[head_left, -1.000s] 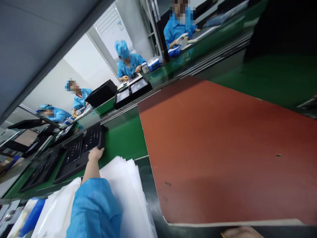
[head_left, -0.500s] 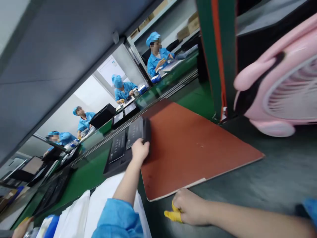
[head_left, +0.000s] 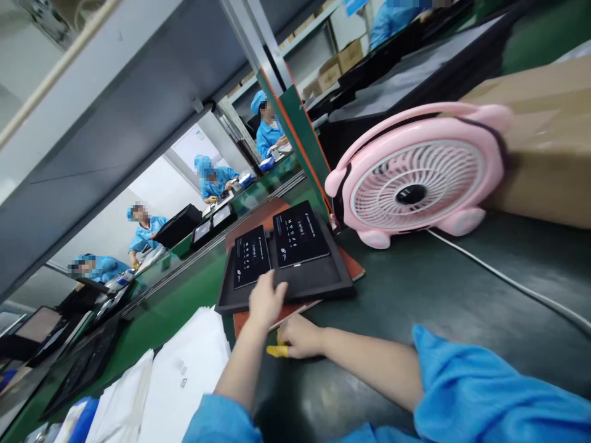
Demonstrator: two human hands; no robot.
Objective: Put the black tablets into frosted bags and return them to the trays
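A black tray [head_left: 305, 286] lies tilted in view on a red-brown board [head_left: 240, 321], with two flat black devices in it. The left device [head_left: 252, 257] and the right device [head_left: 301, 235] both bear white print and icons. My left hand [head_left: 266, 301] reaches over the tray's front rim, thumb apart from the fingers, fingertips close to the left device's lower corner. Whether they touch it is unclear. My right hand [head_left: 299, 336] rests curled on the dark bench just before the board's front edge, yellow covers on some fingers, nothing visible in it.
A pink fan [head_left: 415, 184] stands at the right with its white cable [head_left: 503, 274] crossing the bench, a cardboard box [head_left: 545, 160] behind it. White bags [head_left: 184, 369] lie at front left. A green post [head_left: 305, 138] rises behind the tray. Several co-workers sit along the line beyond.
The tray with the devices has moved right onto the red-brown board. My left hand has left the tray's right end for its front. My view has shifted right, showing the whole fan.
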